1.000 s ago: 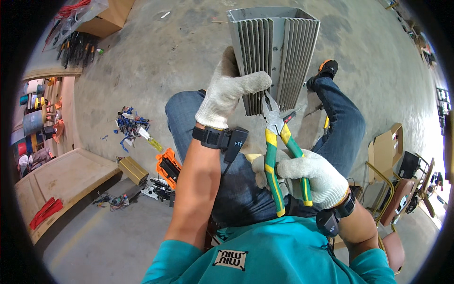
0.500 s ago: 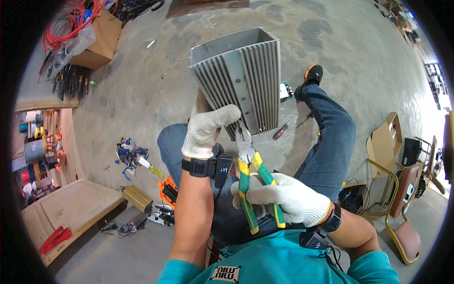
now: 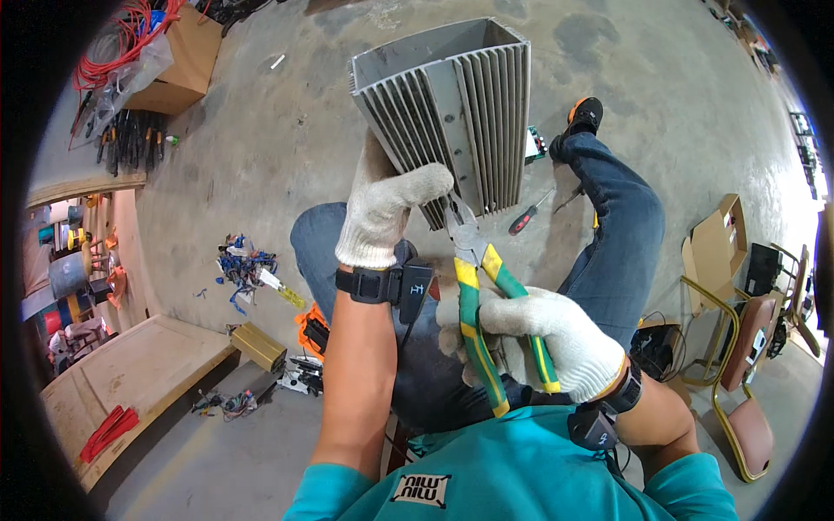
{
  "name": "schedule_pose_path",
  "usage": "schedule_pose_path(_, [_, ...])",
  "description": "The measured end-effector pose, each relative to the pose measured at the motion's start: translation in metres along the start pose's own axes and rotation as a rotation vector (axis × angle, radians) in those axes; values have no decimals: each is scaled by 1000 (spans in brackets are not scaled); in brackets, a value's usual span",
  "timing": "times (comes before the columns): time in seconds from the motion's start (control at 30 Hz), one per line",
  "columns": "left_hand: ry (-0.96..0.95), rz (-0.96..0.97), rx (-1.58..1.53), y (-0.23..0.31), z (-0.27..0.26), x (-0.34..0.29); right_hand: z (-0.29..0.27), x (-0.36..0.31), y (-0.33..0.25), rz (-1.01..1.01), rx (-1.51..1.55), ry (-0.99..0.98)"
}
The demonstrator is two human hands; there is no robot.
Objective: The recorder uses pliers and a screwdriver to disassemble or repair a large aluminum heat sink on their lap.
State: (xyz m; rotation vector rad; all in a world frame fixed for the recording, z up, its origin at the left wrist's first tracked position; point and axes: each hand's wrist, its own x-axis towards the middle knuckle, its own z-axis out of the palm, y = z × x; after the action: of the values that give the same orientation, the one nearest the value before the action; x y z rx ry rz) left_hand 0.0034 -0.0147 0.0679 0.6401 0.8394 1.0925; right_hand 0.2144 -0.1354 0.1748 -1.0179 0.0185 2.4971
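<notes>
A hollow grey metal housing with finned sides [image 3: 462, 130] is tilted up in front of me. My left hand [image 3: 382, 204], in a whitish knit glove, grips its near left edge, with the thumb over the fins and the other fingers mostly hidden. Green and yellow pliers [image 3: 470, 243] are in my gloved right hand [image 3: 556, 334], which wraps round the spread handles. The jaws of the pliers meet the housing's near lower edge, close to my left thumb. Whether they bite on something small there, I cannot tell.
A red and black screwdriver [image 3: 523, 220] and a green circuit board [image 3: 534, 144] lie on the concrete beyond my knees. On the left are a heap of blue wires [image 3: 243, 267], a gold metal box [image 3: 258, 347] and a low wooden board [image 3: 130, 365]. A chair [image 3: 749, 425] stands at right.
The housing has shifted slightly up and to the right, with both hands and the pliers moving along. The plier jaws stay at its lower edge. My grip looks the same.
</notes>
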Motion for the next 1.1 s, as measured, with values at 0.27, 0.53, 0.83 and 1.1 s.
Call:
schedule_pose_path(0.27, [-33,84,90,3,2,0,-3,5,5,-13,134,-26])
schedule_pose_path(0.53, [-31,106,155,1,5,-4,0,8,10,2,199,-26])
schedule_pose_path(0.83, [-79,154,139,-1,-3,1,-3,13,12,22,314,-109])
schedule_pose_path(1.1, [-60,69,277,-4,-3,-1,-11,11,1,-23,129,5])
